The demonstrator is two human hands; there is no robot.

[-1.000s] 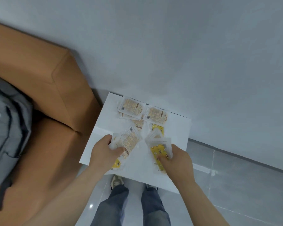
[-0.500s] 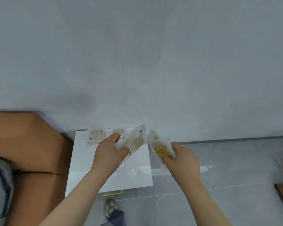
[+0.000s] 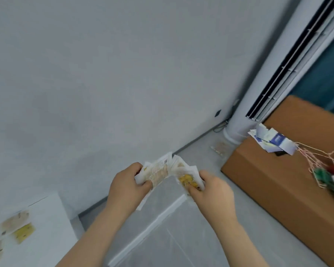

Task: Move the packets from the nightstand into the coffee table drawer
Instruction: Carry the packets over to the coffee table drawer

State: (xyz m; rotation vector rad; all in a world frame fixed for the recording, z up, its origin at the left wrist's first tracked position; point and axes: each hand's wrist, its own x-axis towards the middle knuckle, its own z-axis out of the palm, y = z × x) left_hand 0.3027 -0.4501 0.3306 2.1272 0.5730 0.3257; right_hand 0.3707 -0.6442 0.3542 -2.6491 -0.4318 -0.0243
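The white table (image 3: 46, 218) stands at lower left with several packets (image 3: 24, 230) lying flat on it, not yet moved; the coffee table drawer is out of view. Over the floor (image 3: 210, 247), well apart from that table, the left grip (image 3: 127, 187) is closed tight on a fanned beige bundle (image 3: 158, 172) and the right grip (image 3: 214, 191) on a yellow-faced bundle (image 3: 189, 180), thumbs pressed on top, judged a measure against loose packets slipping in transit.

print on packets (image 3: 158, 173) blurred, nothing legible
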